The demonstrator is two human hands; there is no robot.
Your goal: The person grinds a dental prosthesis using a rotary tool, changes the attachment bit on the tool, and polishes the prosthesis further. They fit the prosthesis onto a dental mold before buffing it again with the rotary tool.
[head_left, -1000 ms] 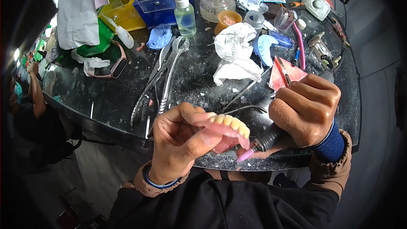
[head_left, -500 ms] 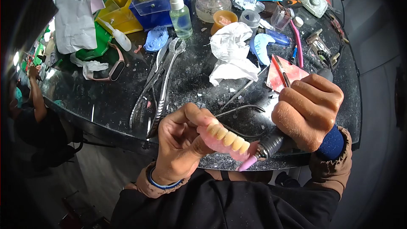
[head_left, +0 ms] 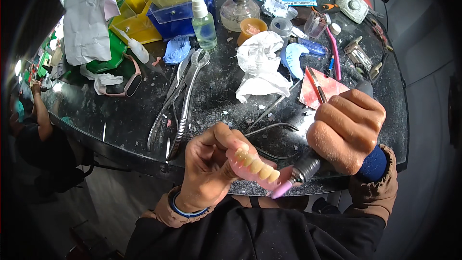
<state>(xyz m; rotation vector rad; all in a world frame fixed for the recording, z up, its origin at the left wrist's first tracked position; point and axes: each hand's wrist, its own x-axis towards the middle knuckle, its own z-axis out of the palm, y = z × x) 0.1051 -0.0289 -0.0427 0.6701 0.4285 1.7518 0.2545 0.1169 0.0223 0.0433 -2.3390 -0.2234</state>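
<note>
My left hand (head_left: 207, 168) grips a pink denture (head_left: 254, 167) with a row of yellowish teeth, held low in front of the table edge. My right hand (head_left: 345, 130) is wrapped around a rotary handpiece (head_left: 304, 169) with a grey metal nose and a pink bur tip (head_left: 280, 190). The tip points left and touches or nearly touches the denture's lower right edge. Both wrists wear brown cuffs; the left one has a blue band.
A dark glass table (head_left: 125, 120) dusted with white grit holds metal forceps (head_left: 180, 101), crumpled white tissue (head_left: 260, 65), a red wax sheet (head_left: 320, 91), a spray bottle (head_left: 203, 21), blue impression trays (head_left: 177, 49), yellow and blue boxes. Another person (head_left: 33, 130) sits at far left.
The denture has turned in my left hand and dropped slightly toward the right. The handpiece tip has moved in under its right edge.
</note>
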